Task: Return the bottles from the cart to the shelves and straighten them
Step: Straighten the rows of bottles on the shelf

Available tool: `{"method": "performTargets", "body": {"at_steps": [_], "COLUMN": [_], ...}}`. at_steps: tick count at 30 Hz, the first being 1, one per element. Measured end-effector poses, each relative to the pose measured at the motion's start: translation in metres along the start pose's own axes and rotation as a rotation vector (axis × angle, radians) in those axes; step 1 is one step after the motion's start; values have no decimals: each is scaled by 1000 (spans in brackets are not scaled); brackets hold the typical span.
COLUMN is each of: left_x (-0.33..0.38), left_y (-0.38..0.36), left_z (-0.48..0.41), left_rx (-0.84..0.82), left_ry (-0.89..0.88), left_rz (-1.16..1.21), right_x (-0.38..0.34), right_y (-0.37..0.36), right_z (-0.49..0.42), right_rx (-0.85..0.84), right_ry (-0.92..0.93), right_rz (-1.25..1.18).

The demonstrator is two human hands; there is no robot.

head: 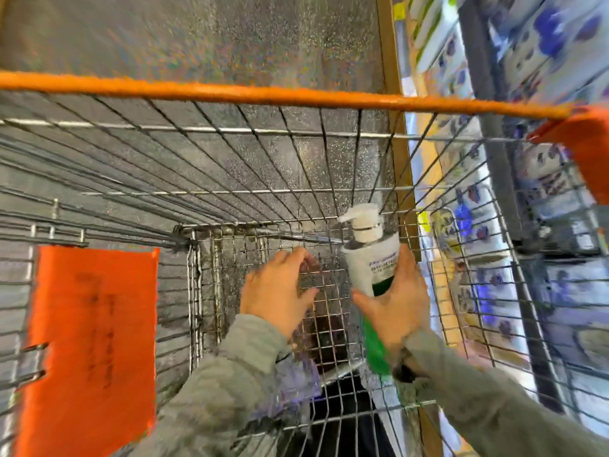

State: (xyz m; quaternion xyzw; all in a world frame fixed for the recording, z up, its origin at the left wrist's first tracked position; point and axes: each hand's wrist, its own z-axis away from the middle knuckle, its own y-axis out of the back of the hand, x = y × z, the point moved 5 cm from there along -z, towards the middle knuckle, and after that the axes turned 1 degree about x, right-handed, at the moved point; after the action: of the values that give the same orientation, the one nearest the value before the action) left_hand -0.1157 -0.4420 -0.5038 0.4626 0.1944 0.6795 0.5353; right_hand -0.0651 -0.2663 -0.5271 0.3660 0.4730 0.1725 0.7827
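- Right hand [395, 308]: its grip is closed round the middle of the bottle [372, 258], with the thumb on one side and the fingers on the other.
- The bottle is inside the cart [263, 94], near the right wire wall. It is tilted, with the white pump [361, 222] pointing away from us and the green lower end passing under the wrist.
- Left hand [273, 291]: the grip is open, the fingers spread and holding nothing. It hovers over the wire floor, near the bottle but apart from it.
- Shelves [543, 61]: these stand to the right of the cart, too blurred for us to tell which row suits the bottle.
- We judge the step in hand to be lifting the bottle out. We should raise it above the wire wall before swinging right and keep the pump from snagging the mesh. The free hand can support the base if the smooth body slips.
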Motion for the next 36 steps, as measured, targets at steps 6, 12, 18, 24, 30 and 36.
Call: {"method": "performTargets", "body": {"at_steps": [6,12,18,24,30,36], "left_x": [13,32,52,66,95,140], "left_y": [43,93,134,166,196,215], "left_z": [38,79,144,216,279,329], "left_rx": [120,263,332,414,481,560], "left_ry": [-76,-161,-224,-267,-355,-483], "left_rz": [0,-40,-120,-130,-138,-120], "right_x": [-40,-79,-116,-140,-161,-168], "right_y": [30,71,124,161,224,285], "right_z": [31,61,115,167,231,281], "right_rx": [58,141,216,303,392,470], "right_ry": [18,113,217,286,378,430], "right_rz": [-183,-306,-351,-400,-494,-538]}}
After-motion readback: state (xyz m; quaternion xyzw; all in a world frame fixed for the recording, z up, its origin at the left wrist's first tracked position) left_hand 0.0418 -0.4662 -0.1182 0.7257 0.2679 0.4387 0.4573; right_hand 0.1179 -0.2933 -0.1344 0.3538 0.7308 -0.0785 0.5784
